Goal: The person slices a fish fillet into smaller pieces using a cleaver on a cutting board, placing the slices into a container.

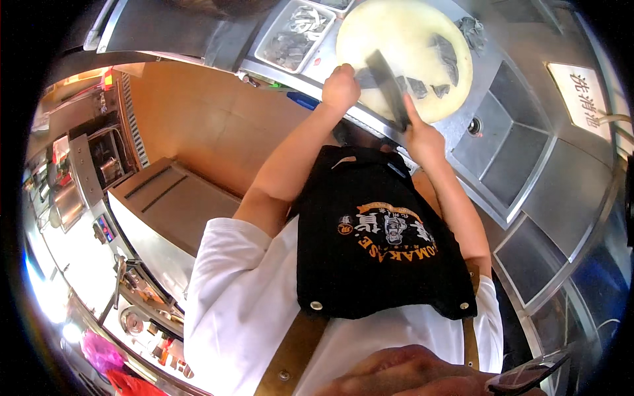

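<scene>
My right hand (425, 139) grips the handle of a cleaver (385, 81), whose broad dark blade is over a round, pale chopping board (381, 29). Curled at the board's left edge, my left hand (342, 88) holds one end of a dark grey strip of food (366, 78); its fingertips are partly hidden. The strip reaches towards the blade. Right of the cleaver lie a cut dark piece (415, 87), a small scrap (440, 91) and a longer dark piece (447, 59).
A white tray (297, 37) of dark and whitish food strips stands left of the board. A dark crumpled heap (472, 33) lies beyond its right edge. The steel sink (520, 123) is on the right, below a sign with writing (579, 101). A steel-topped cabinet (173, 203) stands at left.
</scene>
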Available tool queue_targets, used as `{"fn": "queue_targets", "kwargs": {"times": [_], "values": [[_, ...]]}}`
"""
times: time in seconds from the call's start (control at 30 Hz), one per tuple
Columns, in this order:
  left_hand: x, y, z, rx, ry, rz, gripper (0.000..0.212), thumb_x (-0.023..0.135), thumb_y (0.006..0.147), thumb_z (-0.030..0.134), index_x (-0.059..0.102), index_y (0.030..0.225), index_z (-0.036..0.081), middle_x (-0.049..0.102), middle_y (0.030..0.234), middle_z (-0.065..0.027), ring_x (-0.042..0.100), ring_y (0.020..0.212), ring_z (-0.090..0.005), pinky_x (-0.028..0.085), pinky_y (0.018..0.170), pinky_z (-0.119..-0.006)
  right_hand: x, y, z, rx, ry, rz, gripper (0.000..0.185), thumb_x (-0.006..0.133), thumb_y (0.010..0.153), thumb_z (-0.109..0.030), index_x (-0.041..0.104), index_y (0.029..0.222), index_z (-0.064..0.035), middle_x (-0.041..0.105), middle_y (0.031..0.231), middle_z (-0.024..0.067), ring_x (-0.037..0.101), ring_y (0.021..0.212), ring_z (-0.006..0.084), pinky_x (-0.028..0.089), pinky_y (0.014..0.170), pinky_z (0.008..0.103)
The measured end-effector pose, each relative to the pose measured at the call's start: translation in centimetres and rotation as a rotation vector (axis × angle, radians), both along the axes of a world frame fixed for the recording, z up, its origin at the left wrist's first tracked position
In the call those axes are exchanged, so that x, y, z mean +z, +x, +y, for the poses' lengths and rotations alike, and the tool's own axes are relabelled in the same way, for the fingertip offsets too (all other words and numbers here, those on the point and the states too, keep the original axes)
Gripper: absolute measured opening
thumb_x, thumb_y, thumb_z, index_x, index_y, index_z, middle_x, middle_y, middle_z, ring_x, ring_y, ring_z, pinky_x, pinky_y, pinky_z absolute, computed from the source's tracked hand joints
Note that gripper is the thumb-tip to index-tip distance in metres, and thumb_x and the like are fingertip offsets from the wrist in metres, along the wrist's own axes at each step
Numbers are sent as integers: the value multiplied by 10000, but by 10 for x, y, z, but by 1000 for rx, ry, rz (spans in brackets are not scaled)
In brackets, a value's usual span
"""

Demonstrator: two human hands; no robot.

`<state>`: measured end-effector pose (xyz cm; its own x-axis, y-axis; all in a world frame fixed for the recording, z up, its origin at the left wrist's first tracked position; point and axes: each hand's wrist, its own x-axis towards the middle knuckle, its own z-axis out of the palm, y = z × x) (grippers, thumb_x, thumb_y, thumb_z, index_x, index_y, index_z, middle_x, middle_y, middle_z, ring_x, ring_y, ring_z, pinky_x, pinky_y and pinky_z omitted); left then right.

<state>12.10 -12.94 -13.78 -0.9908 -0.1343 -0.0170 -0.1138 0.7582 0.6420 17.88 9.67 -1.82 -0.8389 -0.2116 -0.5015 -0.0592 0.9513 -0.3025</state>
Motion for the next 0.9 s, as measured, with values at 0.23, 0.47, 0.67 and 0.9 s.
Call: {"fn": "queue_targets", "kwargs": {"times": [0.23, 0.47, 0.67, 0.9], "values": [[-3, -5, -4, 115, -28, -37, 150, 614, 831, 173, 663, 852, 33, 687, 861, -215, 666, 791, -408, 535, 743, -495, -7, 57, 41, 30, -82, 95, 765, 506, 920, -74, 204, 1566, -352, 690, 785, 219, 677, 699, 392, 509, 639, 503], [14, -7, 6, -73, -13, 101, 116, 639, 804, 172, 600, 846, 72, 626, 884, -181, 644, 786, -395, 530, 707, -500, -47, 78, 145, -972, -859, -160, 778, 528, 913, 49, 249, 1580, -239, 634, 864, 41, 498, 541, 93, 421, 464, 252], [23, -5, 57, -60, 10, -63, 322, 670, 832, 262, 544, 1027, 39, 599, 986, -248, 637, 850, -426, 527, 748, -520, -82, 58, 93, -778, -840, -249, 806, 515, 921, 44, 193, 1591, -266, 554, 708, 5, 476, 519, 108, 420, 479, 265], [42, -41, 51, 100, 119, 277, 223, 687, 835, 189, 594, 994, 65, 587, 982, -174, 629, 809, -402, 522, 722, -489, -52, 25, -7, -464, -818, -114, 793, 512, 908, 62, 238, 1585, -246, 614, 870, 65, 501, 570, 93, 472, 542, 257]]}}
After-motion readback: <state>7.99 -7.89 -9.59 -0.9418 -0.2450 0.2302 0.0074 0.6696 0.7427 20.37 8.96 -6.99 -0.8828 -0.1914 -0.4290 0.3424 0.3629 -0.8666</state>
